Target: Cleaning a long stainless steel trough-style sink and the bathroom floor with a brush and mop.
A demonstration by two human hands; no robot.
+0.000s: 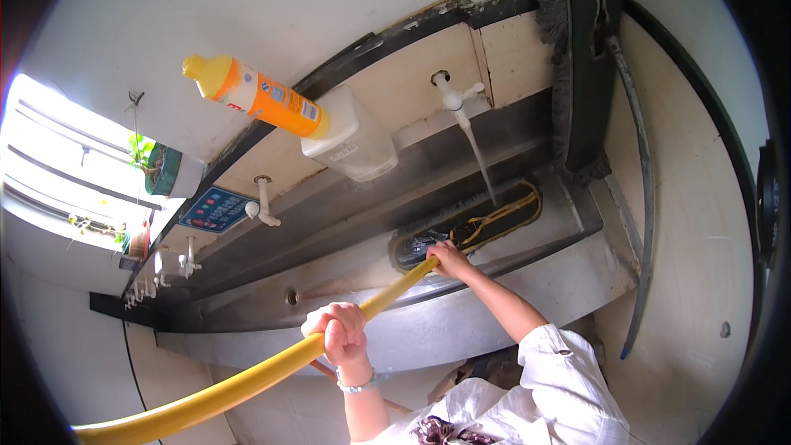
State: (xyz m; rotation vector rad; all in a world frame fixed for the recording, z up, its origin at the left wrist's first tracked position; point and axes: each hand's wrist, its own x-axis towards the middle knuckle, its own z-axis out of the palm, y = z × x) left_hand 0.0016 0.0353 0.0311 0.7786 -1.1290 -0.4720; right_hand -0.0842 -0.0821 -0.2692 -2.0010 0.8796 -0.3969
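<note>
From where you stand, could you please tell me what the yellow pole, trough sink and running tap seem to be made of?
The yellow pole: probably plastic or plastic-coated metal, smooth, with a pale sheen along it. The trough sink: likely stainless steel, its grey front reflecting light. The running tap: apparently plastic, evenly white, without metallic shine.

A person wears a loose white shirt point(494, 405), its fabric creased. The right sleeve point(573, 367) is wide and short, ending near the elbow, with a small dark detail close to its hem. A pale blue-and-white beaded bracelet point(358, 384) circles the left wrist. Dark maroon, light-flecked fabric point(435, 428) gathers at the shirt's front.
</note>
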